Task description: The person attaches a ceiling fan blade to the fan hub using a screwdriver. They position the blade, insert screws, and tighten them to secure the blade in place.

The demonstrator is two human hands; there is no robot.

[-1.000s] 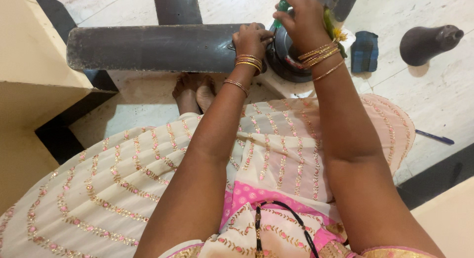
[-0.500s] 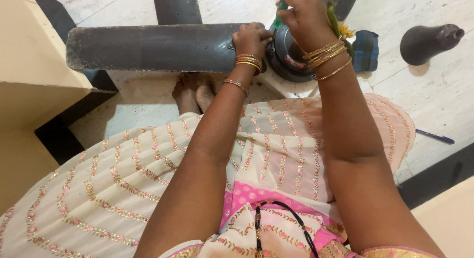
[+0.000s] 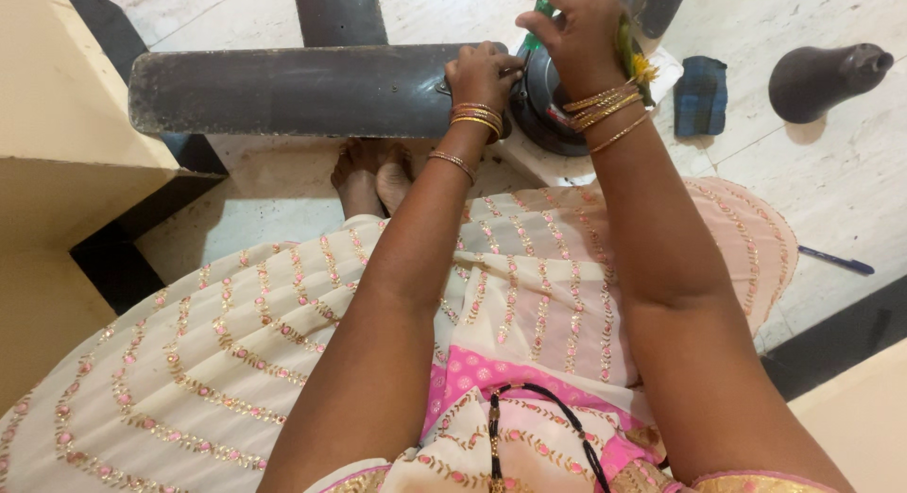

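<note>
On the marble floor (image 3: 850, 191), the left hand (image 3: 482, 76) closes over the inner end of the dark fan blade (image 3: 283, 92) beside the round motor hub (image 3: 543, 101), while the right hand (image 3: 572, 30) grips a green-handled screwdriver (image 3: 534, 25) above that hub.

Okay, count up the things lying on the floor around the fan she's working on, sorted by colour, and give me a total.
Dark grey: 1, the bell-shaped fan cover
Blue: 2, the checked cloth and the pen
Total: 3

Not counted: the fan motor and the blade the left hand steadies, or the green-handled screwdriver in the right hand.
</note>
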